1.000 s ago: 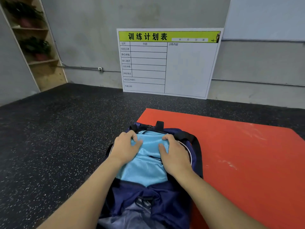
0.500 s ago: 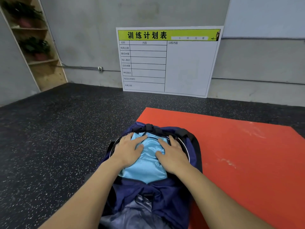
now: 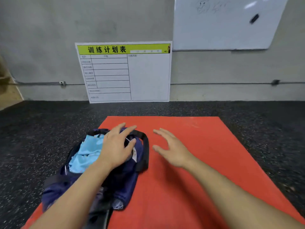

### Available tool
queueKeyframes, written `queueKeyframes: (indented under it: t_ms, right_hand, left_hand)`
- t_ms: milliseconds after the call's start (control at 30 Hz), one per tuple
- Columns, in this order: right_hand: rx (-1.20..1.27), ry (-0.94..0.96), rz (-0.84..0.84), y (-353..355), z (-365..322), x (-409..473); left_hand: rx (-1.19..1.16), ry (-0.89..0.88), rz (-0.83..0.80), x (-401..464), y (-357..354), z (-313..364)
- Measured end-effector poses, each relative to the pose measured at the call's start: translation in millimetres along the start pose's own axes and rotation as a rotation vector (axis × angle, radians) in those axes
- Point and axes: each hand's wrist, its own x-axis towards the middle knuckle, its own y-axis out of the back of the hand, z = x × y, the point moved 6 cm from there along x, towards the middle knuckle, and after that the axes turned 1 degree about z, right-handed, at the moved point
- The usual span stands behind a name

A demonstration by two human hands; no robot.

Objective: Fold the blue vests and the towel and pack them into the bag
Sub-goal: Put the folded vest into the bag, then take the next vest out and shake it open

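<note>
A navy backpack (image 3: 127, 176) lies on its back at the left edge of the red mat (image 3: 206, 154), its mouth open toward the wall. Light blue vest fabric (image 3: 87, 152) fills the open compartment. My left hand (image 3: 118, 146) hovers over the bag's right side with fingers spread and straight, holding nothing. My right hand (image 3: 171, 150) is off the bag, over the bare mat to its right, fingers spread and relaxed. A black strap (image 3: 145, 146) curves along the bag's right edge. No towel is visible.
Dark speckled rubber floor (image 3: 41, 138) surrounds the mat. A training-schedule board (image 3: 123, 71) leans on the grey wall ahead, and a whiteboard (image 3: 222, 22) hangs above it to the right. A wooden shelf edge (image 3: 6, 90) shows at far left.
Both hands lifted off the blue fabric they were pressing into the bag. The right hand moved right over the mat, and the view turned right and up.
</note>
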Motion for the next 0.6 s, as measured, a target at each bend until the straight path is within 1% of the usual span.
queueKeyframes:
  t_ms: [67, 167, 400, 500, 600]
  right_hand:
    - [-0.034, -0.027, 0.037, 42, 20, -32]
    - [-0.095, -0.077, 0.104, 100, 55, -87]
    - [-0.171, -0.262, 0.265, 212, 147, -244]
    - [-0.188, -0.372, 0.315, 242, 187, -324]
    - [-0.182, -0.466, 0.337, 251, 226, -400]
  left_hand:
    - [-0.051, -0.052, -0.012, 2, -8, 51]
    - [-0.114, -0.149, -0.074, 1, -34, 132]
    - [-0.206, -0.416, -0.251, -33, -125, 324]
    - [-0.251, -0.515, -0.346, -67, -168, 404]
    - [-0.282, -0.607, -0.425, -108, -206, 472]
